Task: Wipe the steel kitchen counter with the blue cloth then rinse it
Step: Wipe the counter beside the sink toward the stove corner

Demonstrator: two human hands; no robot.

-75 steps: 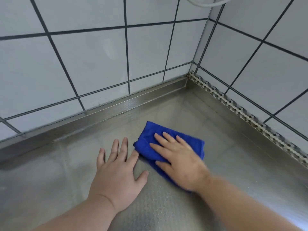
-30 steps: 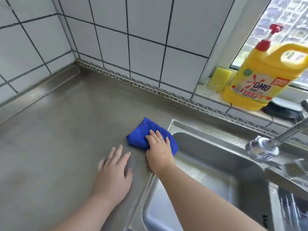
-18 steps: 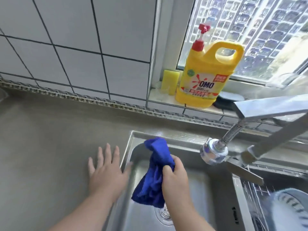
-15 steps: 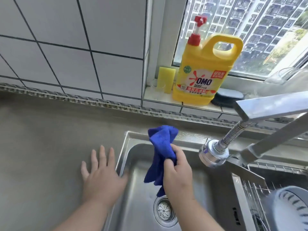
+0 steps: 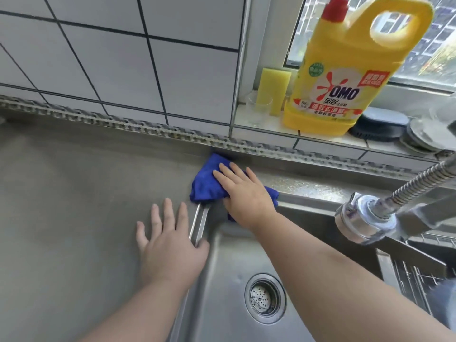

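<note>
Cloth (image 5: 206,183) is sitting bunched at the sink's (image 5: 308,193) far-left corner on the surface (image 5: 74,193), right hand (image 5: 246,196) pressing it, fingers flat. Left hand (image 5: 170,245) is resting spread. Looks soft, floppy; pinching a bunched fold should be easiest.

The right hand (image 5: 246,196) is pressing palm-down with fingers extended and slightly spread, forearm reaching forward from the lower right. The left hand (image 5: 170,245) is lying flat just behind and left of it, fingers extended, thumb spread toward the right hand.
</note>
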